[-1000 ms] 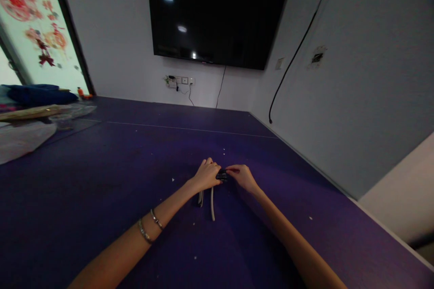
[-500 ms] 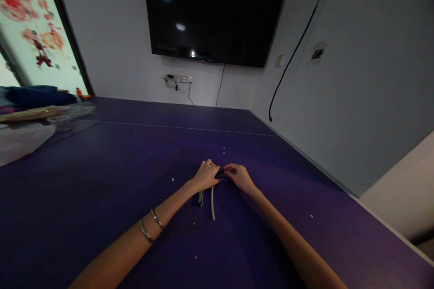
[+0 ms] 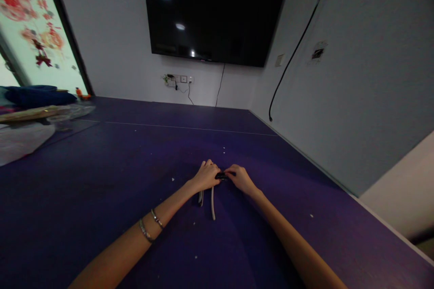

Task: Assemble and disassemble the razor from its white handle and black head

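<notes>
Beyond the pale strip (image 3: 213,204), the black piece (image 3: 221,175) now shows a longer edge! Left hand (image 3: 206,176), over the strip's far end, clasps it; right hand (image 3: 240,177), rightward of the strip, pinches it: handling looks unfinished.

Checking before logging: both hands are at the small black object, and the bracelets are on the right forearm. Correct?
No: the head view shows the bracelets on the left forearm. The left hand and right hand are at the small black object.
</notes>
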Demonstrator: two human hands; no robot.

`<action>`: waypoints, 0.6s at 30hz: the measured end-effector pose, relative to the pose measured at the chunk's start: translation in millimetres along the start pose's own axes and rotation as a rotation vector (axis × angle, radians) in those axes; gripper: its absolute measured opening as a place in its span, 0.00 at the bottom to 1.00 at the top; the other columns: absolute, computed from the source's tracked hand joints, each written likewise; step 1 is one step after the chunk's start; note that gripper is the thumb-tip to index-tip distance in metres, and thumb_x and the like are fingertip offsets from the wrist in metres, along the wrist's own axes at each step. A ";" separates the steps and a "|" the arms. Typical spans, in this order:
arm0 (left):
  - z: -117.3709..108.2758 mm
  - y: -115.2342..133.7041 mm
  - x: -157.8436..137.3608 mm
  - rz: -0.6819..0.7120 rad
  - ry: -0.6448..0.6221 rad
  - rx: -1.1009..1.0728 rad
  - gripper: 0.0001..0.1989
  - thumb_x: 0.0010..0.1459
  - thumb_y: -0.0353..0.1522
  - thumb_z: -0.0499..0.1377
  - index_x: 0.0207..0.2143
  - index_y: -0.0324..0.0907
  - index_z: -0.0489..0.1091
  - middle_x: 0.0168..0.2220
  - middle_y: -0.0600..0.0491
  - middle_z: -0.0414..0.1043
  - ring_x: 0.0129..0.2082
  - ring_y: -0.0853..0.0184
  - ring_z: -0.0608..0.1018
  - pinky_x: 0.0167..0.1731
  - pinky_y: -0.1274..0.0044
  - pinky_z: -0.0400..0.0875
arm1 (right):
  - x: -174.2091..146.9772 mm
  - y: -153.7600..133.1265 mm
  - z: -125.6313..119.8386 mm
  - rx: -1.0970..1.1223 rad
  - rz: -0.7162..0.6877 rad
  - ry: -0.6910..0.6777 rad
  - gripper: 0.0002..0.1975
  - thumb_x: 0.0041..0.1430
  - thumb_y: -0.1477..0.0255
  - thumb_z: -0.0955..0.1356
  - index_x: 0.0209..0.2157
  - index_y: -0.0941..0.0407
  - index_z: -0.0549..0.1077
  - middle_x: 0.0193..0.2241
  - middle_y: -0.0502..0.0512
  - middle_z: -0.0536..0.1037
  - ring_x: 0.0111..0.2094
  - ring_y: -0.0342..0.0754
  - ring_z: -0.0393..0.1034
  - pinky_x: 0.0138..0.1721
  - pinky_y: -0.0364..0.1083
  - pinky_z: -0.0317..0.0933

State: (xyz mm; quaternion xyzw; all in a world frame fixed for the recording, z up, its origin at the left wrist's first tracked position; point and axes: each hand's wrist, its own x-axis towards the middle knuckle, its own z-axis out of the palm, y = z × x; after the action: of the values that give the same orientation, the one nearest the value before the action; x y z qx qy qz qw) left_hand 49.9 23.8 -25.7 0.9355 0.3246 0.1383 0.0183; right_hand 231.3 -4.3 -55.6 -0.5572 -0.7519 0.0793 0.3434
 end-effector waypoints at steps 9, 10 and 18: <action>-1.2 1.0 -1.1 -0.016 -0.032 0.000 0.12 0.51 0.34 0.57 0.39 0.44 0.70 0.39 0.50 0.71 0.44 0.58 0.64 0.42 0.69 0.55 | 0.6 4.7 0.9 0.149 0.044 0.084 0.11 0.53 0.72 0.63 0.32 0.56 0.77 0.31 0.56 0.77 0.33 0.47 0.71 0.38 0.45 0.62; -2.3 1.6 -1.3 -0.022 -0.026 0.000 0.14 0.51 0.35 0.57 0.41 0.44 0.69 0.40 0.50 0.71 0.45 0.58 0.64 0.42 0.68 0.55 | 0.4 6.5 1.4 0.193 0.074 0.117 0.11 0.53 0.71 0.63 0.32 0.57 0.76 0.32 0.56 0.78 0.34 0.47 0.71 0.38 0.45 0.62; -50.4 9.2 -0.6 -0.095 0.146 -0.038 0.12 0.52 0.37 0.57 0.38 0.42 0.70 0.42 0.50 0.69 0.45 0.61 0.67 0.45 0.70 0.59 | -0.4 18.3 5.1 0.399 0.245 0.226 0.14 0.51 0.65 0.63 0.33 0.59 0.76 0.28 0.56 0.78 0.29 0.48 0.72 0.34 0.46 0.64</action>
State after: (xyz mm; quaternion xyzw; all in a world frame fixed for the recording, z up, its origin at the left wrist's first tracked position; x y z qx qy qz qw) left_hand 41.3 13.4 23.8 0.9060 0.3663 0.2113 0.0190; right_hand 242.6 3.3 -68.8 -0.5706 -0.6050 0.2044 0.5164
